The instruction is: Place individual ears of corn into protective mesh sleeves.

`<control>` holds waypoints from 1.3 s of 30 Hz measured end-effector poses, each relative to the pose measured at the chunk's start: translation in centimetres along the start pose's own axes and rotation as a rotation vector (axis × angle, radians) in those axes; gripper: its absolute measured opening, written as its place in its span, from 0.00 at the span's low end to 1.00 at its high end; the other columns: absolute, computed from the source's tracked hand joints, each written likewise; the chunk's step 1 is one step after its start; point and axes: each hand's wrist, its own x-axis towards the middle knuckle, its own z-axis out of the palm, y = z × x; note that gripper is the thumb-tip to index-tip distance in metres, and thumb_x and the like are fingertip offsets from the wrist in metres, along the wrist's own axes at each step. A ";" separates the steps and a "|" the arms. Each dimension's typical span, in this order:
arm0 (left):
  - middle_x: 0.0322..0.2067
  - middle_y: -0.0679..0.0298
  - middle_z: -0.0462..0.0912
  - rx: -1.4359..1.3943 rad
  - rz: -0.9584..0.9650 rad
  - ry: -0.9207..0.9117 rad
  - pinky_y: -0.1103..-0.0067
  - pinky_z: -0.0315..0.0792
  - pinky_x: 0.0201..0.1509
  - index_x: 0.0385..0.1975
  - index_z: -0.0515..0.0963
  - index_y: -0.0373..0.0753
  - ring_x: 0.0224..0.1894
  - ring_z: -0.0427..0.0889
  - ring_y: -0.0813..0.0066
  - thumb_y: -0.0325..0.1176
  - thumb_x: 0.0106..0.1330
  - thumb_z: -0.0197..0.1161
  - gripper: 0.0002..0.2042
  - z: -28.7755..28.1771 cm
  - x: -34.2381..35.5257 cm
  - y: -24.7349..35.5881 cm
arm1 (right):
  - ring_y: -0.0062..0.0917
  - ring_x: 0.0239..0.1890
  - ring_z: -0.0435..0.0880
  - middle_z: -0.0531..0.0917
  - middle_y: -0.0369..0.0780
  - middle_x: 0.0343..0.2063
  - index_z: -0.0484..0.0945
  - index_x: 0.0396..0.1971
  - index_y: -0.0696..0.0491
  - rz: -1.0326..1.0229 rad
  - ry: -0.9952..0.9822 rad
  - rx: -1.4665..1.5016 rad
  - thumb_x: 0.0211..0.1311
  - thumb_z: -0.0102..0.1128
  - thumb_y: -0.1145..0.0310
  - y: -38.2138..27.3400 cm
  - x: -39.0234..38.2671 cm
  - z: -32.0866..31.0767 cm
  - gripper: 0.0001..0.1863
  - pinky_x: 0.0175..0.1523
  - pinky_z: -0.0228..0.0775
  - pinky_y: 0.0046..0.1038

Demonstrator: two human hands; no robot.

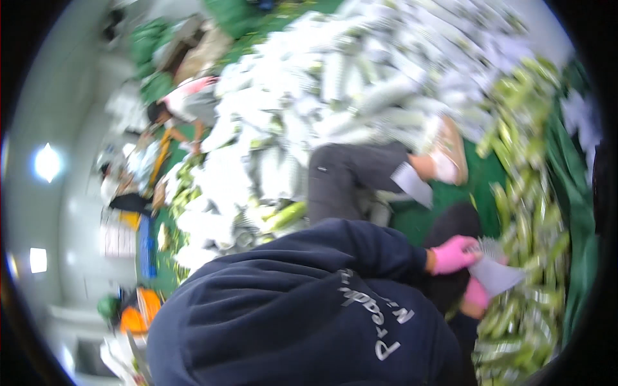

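White foam-net sleeve (502,276) was pinched in fingers of left hand (452,255); right hand (476,294) was partly covered by it, finger state couldn't be told. Wrapped green vegetables (529,222) were heaped just beyond the fingers, net-sleeved vegetables (386,96) piled to their left.

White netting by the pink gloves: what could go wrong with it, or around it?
The white netting looks thin and might tear if the left hand or right hand tugs hard. The wrapped pile beside the beige shoe could slide against it. The green vegetables heaped close by might get knocked.
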 end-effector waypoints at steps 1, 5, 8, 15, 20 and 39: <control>0.30 0.70 0.78 -0.151 -0.098 0.088 0.81 0.71 0.38 0.38 0.75 0.36 0.33 0.75 0.83 0.38 0.66 0.57 0.11 0.7 1.0 -0.2 | 0.32 0.59 0.68 0.68 0.44 0.58 0.59 0.62 0.53 0.076 0.020 -0.435 0.62 0.52 0.55 2.3 -0.5 -4.2 0.31 0.65 0.57 0.34; 0.23 0.68 0.74 -0.292 -0.182 0.297 0.77 0.68 0.24 0.33 0.75 0.41 0.23 0.73 0.77 0.42 0.62 0.56 0.11 0.8 4.8 -1.7 | 0.33 0.59 0.67 0.68 0.44 0.58 0.59 0.62 0.53 0.224 -0.077 -1.100 0.62 0.51 0.54 5.0 -0.7 -9.2 0.31 0.65 0.55 0.36; 0.34 0.54 0.80 0.089 -0.345 0.197 0.72 0.73 0.42 0.40 0.77 0.35 0.36 0.80 0.65 0.41 0.54 0.61 0.19 3.5 6.5 -3.7 | 0.34 0.60 0.67 0.68 0.44 0.58 0.60 0.62 0.53 0.241 -0.132 -1.283 0.62 0.50 0.53 6.0 0.9 -9.9 0.31 0.65 0.54 0.36; 0.37 0.53 0.80 0.251 -0.350 0.204 0.70 0.72 0.47 0.43 0.77 0.35 0.44 0.79 0.59 0.35 0.43 0.63 0.23 3.6 9.2 -4.7 | 0.37 0.60 0.66 0.68 0.45 0.58 0.61 0.61 0.53 0.120 -0.245 -1.533 0.62 0.48 0.51 6.5 6.0 -8.3 0.31 0.66 0.51 0.39; 0.33 0.56 0.81 0.174 -0.274 0.027 0.70 0.73 0.41 0.39 0.78 0.36 0.37 0.80 0.62 0.35 0.41 0.64 0.21 4.0 8.2 -5.4 | 0.39 0.61 0.66 0.69 0.45 0.59 0.62 0.61 0.52 0.009 -0.307 -1.628 0.62 0.47 0.50 6.8 5.7 -9.4 0.31 0.67 0.49 0.40; 0.28 0.51 0.79 0.456 0.556 -0.029 0.71 0.74 0.35 0.32 0.79 0.36 0.33 0.81 0.57 0.38 0.51 0.64 0.13 -8.1 -1.0 9.4 | 0.47 0.47 0.76 0.76 0.52 0.48 0.63 0.59 0.50 -0.316 -0.014 -0.381 0.53 0.64 0.47 -28.5 -3.4 2.2 0.38 0.53 0.66 0.40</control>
